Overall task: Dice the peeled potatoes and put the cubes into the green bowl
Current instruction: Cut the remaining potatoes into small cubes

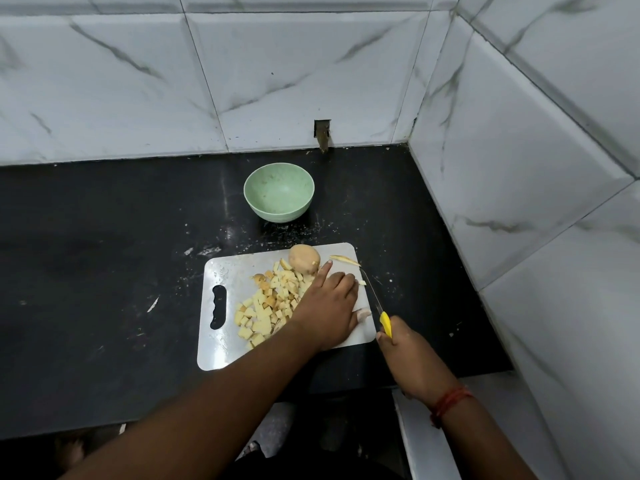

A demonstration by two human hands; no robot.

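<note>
- Right now you are mid-way through the dicing step: your left hand point(330, 299) lies on the white cutting board point(221, 271), fingers curled over a piece you are steadying, with one finger stretched forward to touch the whole potato point(304, 258).
- What exactly sits under that palm is hidden, so I cannot tell how much of the piece is left to cut.
- Your right hand point(403, 344) is wrapped around the yellow handle of the knife point(375, 304), and the blade runs forward along the right side of your left hand, close to its knuckles.
- Just left of your left hand lies a pile of potato cubes point(266, 306), spread across the middle of the board.
- Beyond your left fingertips, a thin potato sliver point(344, 260) rests near the board's far right corner.
- Well ahead of both hands, off the board on the dark surface point(104, 254), stands the green bowl point(279, 192); it looks empty, so no cubes have gone in yet.
- My judgement is that the next move calls for finishing the piece under your hand, keeping the fingertips tucked away from the blade.
- After that, the whole potato needs dicing, and the cubes must be carried forward to the bowl.
</note>
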